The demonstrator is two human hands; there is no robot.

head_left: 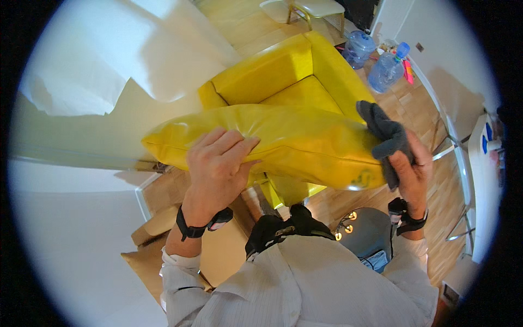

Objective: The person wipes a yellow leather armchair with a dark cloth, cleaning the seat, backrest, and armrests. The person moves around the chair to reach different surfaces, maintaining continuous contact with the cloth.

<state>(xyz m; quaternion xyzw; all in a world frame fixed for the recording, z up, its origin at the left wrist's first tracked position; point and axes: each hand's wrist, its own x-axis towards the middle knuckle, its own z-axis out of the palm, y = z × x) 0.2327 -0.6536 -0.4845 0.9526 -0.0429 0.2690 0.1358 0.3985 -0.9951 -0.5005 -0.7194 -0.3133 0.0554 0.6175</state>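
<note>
"Left hand (215,166) is clamped on the yellow cushion (305,128), with the fingers bent over it. And the right?"

"Right hand (415,163) is closed around a dark grey cloth (391,143), and the cloth lies against the right end of the cushion."

"Where is the cushion, exactly?"

"It is held up between the two hands. In this view it hides part of the yellow armchair (275,73); whether they touch, I cannot tell."

"Is it heavy?"

"I judge it rather light for its size, and soft, because small folds spread near the left hand. It does not seem fragile."

"But it shines, so maybe it slips?"

"Probably a little. I would hold it by the seam (327,154) or by a corner, not by the smooth, plump middle."

"And the materials?"

"Cushion and armchair both resemble artificial leather. A greenish mark (360,180) is near the cushion's right end. The cloth looks thick, matt and slightly fuzzy."
</note>
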